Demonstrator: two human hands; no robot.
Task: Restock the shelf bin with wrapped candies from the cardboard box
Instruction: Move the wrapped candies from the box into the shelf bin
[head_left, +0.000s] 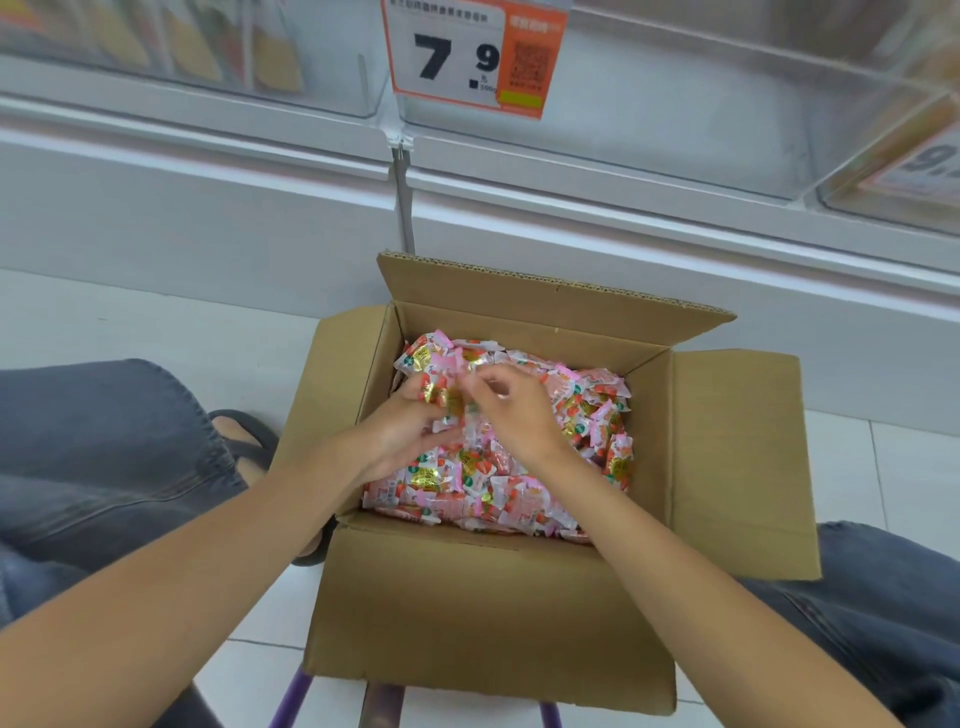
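The candies (597, 415) fill the open box (493, 623), and both hands are sunk among them near its far left corner, touching each other. The left hand (408, 423) curls round a few candies; the right hand (517, 415) lies over them, its fingers too blurred to judge. Beyond the box, a clear bin (649, 119) sits on the shelf.

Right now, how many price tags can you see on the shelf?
2. One tag hangs at the top centre above the box; the other tag is at the right edge, blurred and partly cut off. Others may lie outside the view.
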